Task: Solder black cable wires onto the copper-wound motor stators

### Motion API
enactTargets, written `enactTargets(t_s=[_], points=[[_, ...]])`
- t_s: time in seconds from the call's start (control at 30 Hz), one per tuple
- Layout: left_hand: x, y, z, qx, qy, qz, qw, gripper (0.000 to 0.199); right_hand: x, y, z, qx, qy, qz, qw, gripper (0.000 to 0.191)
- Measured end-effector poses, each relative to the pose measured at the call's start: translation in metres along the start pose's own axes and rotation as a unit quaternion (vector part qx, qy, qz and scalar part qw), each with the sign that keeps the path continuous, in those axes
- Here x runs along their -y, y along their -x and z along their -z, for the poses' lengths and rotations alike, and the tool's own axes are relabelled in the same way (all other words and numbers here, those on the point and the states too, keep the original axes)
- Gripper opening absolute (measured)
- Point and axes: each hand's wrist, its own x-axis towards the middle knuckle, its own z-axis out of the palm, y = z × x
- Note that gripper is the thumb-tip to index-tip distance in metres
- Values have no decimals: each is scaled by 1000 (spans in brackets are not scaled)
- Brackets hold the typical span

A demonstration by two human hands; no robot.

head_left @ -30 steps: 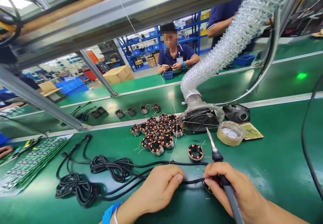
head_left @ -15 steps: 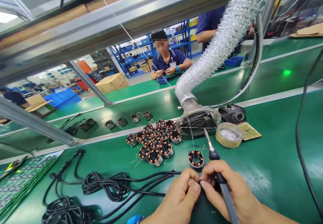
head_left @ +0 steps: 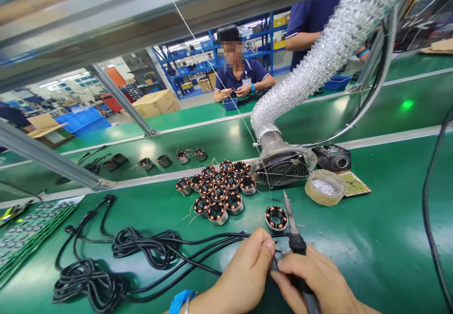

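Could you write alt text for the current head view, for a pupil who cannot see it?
A left hand pinches a dark cable beside a right hand holding a soldering iron, over a green bench. Beyond are copper-wound rings and a fan; coiled cables lie left.

A glossy green table [head_left: 389, 238] spreads across six o'clock; a metal beam [head_left: 106, 35] slants overhead from ten to one. Blue shelving [head_left: 170, 63] stands near twelve, pale floor [head_left: 194, 103] before it. Toward ten sits a cardboard carton [head_left: 157, 104]; at three, a green light spot [head_left: 406, 105] glows.
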Motion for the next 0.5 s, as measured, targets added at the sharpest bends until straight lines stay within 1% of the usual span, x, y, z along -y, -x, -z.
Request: enactTargets(t_s=[0.03, 0.1, 0.17, 0.27, 0.37, 0.43, 0.5], points=[[-3, 1, 2, 10, -46, -4, 999, 36, 0, -3, 2, -3, 5, 20, 1000, 20], [-7, 2, 4, 27, -99, -20, 995, 27, -3, -8, 6, 0, 2, 42, 999, 26], [-11, 3, 4, 40, -123, -34, 991, 21, -7, -11, 9, 36, -21, 50, 998, 27], [-16, 4, 4, 60, -170, -19, 983, 17, -16, -8, 11, 82, -60, 25, 995, 26], [-24, 5, 8, 65, -209, -11, 976, 14, -24, -3, 15, 80, -77, -14, 994, 26], [-28, 5, 12, 61, -208, -10, 976, 13, -29, -1, 20, 82, -78, -27, 993, 25], [-28, 4, 14, 64, -171, 0, 983, 16, -32, -1, 24, 89, -80, -35, 992, 25]])
